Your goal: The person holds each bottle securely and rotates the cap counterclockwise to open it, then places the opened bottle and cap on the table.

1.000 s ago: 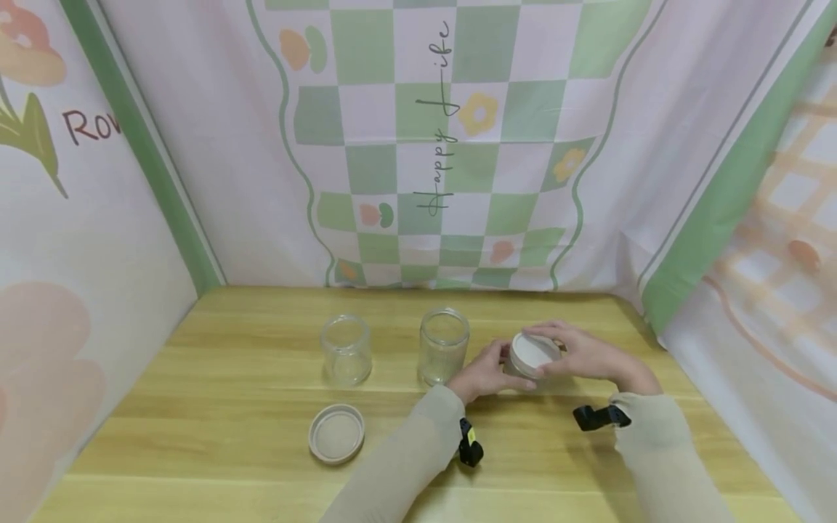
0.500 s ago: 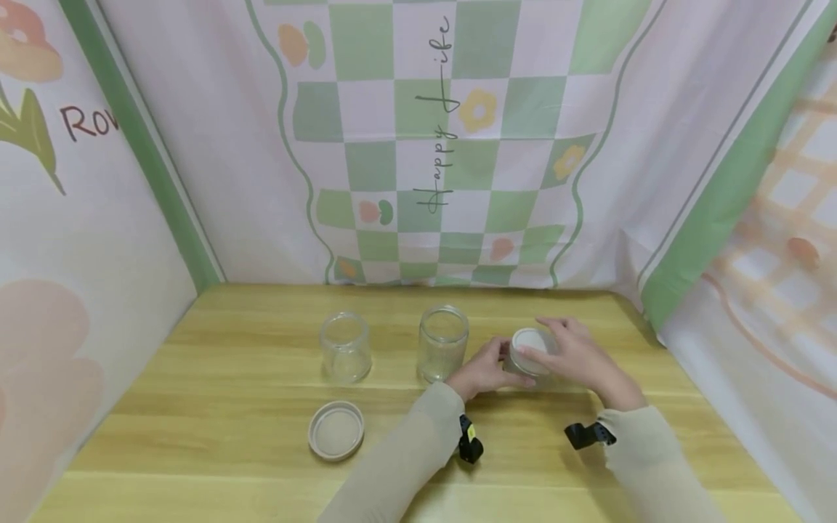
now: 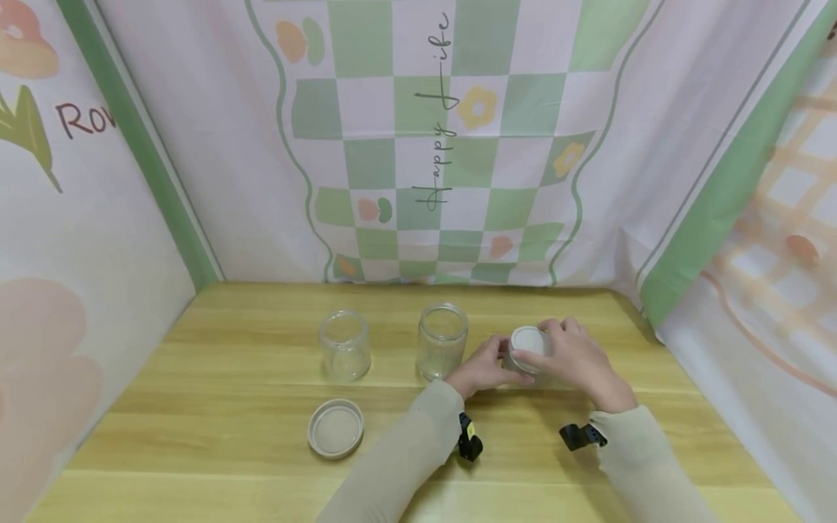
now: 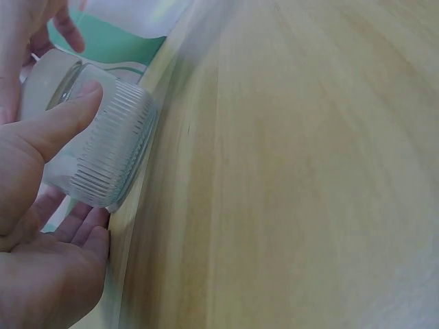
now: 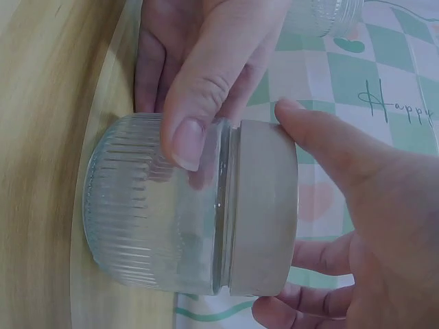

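Observation:
A ribbed clear glass jar stands on the table at the right, with a beige lid on its mouth. My left hand grips the jar's side, its thumb lying along the glass below the lid. From the right, my right hand holds the lid by its rim, thumb on the near side and fingers round the far side. A narrow gap shows between the lid's edge and the jar's shoulder in the right wrist view. The jar's contents are not visible in the head view.
Left of the hands, a taller lidless glass jar stands close to the left wrist. Farther left is another lidless jar. An upturned beige lid lies in front of it. Printed curtains hang behind the wooden table.
My right hand has turned over the lid, its thumb shifting onto the lid's near part and its wrist swinging left. The left hand keeps its grip on the jar.

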A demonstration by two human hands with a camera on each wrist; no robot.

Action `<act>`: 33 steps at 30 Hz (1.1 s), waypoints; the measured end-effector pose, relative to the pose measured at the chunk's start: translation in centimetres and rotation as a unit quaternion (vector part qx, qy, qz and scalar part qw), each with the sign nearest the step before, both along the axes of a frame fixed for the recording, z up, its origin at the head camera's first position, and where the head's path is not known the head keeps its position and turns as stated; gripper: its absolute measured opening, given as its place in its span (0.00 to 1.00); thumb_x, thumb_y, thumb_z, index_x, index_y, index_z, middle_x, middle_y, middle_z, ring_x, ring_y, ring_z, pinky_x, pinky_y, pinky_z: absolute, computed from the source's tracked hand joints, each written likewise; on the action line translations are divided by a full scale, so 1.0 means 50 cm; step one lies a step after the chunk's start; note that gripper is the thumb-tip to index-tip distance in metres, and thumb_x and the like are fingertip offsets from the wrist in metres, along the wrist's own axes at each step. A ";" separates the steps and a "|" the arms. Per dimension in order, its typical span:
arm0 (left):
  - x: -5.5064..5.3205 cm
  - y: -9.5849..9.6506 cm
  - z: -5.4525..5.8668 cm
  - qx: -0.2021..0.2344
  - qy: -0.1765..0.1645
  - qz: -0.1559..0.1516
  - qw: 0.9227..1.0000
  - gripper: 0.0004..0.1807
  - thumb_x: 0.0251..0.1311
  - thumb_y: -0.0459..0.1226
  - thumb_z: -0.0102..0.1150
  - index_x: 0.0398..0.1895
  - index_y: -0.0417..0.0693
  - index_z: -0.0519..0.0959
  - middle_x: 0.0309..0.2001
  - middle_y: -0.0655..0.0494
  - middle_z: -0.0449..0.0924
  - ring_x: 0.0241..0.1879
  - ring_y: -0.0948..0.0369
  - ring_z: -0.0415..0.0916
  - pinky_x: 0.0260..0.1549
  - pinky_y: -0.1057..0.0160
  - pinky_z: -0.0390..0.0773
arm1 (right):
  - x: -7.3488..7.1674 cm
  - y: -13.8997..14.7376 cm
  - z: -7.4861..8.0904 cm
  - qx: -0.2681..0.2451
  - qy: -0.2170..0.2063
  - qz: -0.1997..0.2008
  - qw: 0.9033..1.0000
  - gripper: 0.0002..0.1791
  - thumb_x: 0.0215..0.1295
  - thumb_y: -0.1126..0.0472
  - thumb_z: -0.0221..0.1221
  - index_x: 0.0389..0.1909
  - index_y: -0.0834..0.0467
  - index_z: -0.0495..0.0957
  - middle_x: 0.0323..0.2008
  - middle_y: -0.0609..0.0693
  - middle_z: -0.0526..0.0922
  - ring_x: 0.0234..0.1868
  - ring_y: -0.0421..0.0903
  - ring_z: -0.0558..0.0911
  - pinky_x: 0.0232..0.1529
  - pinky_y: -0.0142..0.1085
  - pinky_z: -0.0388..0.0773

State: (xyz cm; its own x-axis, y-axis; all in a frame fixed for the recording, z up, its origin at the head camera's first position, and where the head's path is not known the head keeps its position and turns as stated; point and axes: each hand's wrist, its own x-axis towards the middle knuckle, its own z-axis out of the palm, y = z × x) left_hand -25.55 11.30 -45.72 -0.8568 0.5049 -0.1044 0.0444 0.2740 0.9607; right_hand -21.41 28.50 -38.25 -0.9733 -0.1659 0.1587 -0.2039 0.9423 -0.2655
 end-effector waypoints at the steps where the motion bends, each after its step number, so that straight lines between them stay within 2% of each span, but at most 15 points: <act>1: 0.000 0.000 0.000 0.000 0.001 0.000 1.000 0.42 0.53 0.44 0.78 0.69 0.53 0.66 0.63 0.63 0.69 0.65 0.59 0.65 0.65 0.50 0.68 | -0.001 0.001 0.000 -0.001 0.000 0.002 1.000 0.49 0.59 0.30 0.62 0.58 0.73 0.73 0.42 0.69 0.75 0.37 0.56 0.75 0.28 0.43 0.73; 10: 0.001 -0.002 0.005 0.000 0.003 -0.002 1.000 0.42 0.52 0.43 0.78 0.69 0.53 0.66 0.63 0.62 0.69 0.64 0.59 0.66 0.65 0.50 0.67 | -0.003 0.006 0.002 -0.018 -0.009 0.015 1.000 0.48 0.58 0.31 0.65 0.59 0.72 0.73 0.45 0.69 0.74 0.40 0.57 0.75 0.33 0.49 0.78; 18: 0.000 -0.003 0.006 0.006 0.001 0.001 1.000 0.42 0.51 0.42 0.79 0.69 0.52 0.66 0.63 0.62 0.69 0.64 0.60 0.66 0.64 0.52 0.68 | -0.011 0.017 0.006 -0.062 -0.040 0.047 0.996 0.48 0.58 0.34 0.67 0.63 0.71 0.72 0.51 0.69 0.71 0.46 0.61 0.75 0.42 0.55 0.79; 27: 0.000 -0.001 0.004 0.010 -0.004 0.004 1.000 0.42 0.51 0.42 0.79 0.69 0.53 0.67 0.63 0.63 0.70 0.64 0.60 0.66 0.65 0.52 0.67 | -0.013 0.040 0.011 -0.103 -0.074 0.094 0.987 0.45 0.61 0.43 0.69 0.68 0.71 0.67 0.55 0.69 0.68 0.51 0.62 0.73 0.45 0.54 0.78; 33: 0.003 -0.002 0.003 0.007 -0.001 0.007 1.000 0.43 0.51 0.42 0.79 0.69 0.53 0.67 0.63 0.62 0.70 0.64 0.60 0.66 0.66 0.51 0.67 | -0.017 0.060 0.018 -0.111 -0.090 0.154 0.978 0.42 0.64 0.51 0.69 0.70 0.70 0.64 0.62 0.71 0.67 0.58 0.66 0.71 0.50 0.58 0.76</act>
State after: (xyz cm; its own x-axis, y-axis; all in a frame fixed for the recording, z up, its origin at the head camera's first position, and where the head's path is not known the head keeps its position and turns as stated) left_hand -25.38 11.22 -45.57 -0.8635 0.4946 -0.0990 0.0389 0.2610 0.9645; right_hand -22.25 31.49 -37.36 -0.8983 -0.4361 0.0542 -0.3994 0.7586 -0.5147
